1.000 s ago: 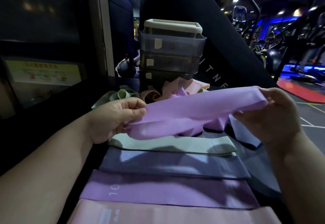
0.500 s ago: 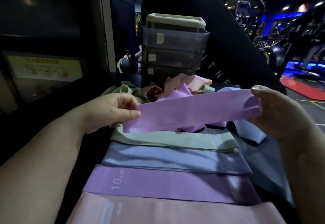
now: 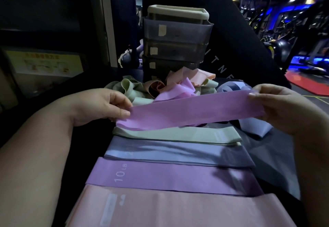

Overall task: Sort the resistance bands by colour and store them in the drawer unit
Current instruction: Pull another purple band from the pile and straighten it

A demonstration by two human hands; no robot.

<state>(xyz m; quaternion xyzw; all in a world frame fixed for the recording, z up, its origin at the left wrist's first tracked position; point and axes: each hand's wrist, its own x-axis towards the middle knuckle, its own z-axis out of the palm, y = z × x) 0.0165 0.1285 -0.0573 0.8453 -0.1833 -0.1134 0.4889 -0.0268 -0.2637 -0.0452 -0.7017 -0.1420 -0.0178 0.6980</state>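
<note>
Band (image 3: 195,110) flattened, spanning left hand (image 3: 101,105), right hand (image 3: 283,107)

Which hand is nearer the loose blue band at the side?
Right. The right hand sits just beside the loose blue band; the left hand grips the purple band, far across.

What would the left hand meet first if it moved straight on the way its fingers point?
The left hand pinches the lilac band, so that comes first; beyond it, probably the right hand.
</note>
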